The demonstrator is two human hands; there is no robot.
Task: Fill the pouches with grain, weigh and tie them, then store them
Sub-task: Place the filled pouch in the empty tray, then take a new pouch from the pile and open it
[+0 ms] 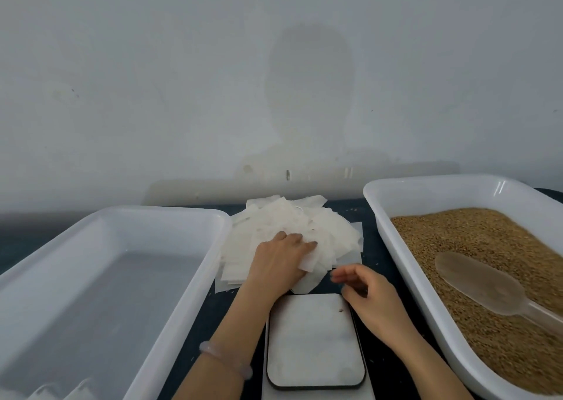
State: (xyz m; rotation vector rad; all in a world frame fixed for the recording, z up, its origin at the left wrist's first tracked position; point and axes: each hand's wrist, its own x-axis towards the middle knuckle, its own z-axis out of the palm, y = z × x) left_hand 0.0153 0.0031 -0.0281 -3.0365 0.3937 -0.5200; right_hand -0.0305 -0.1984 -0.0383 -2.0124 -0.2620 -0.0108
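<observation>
- The pile of white pouches [289, 220] lies on the dark desk [370, 247] near its far edge, between the 2 trays.
- The left hand [281, 258] rests palm-down on the pile with its fingers spread over the pouches. I cannot tell whether the thumb, hidden beneath, pinches one.
- A pale bracelet [227, 358] circles the left wrist.
- The right hand [370, 299] hovers just beside the pile, over the far right corner of the scale [313, 341]. Its fingers are loosely curled and hold nothing.
- The scale sits on the desk in front of the pile, its white platform bare but for a speck.
- The right tray [441, 195] holds the grain [457, 232].
- A translucent scoop [481, 284] lies on top of the grain.
- The left tray [91, 278] stands to the left of the pile.
</observation>
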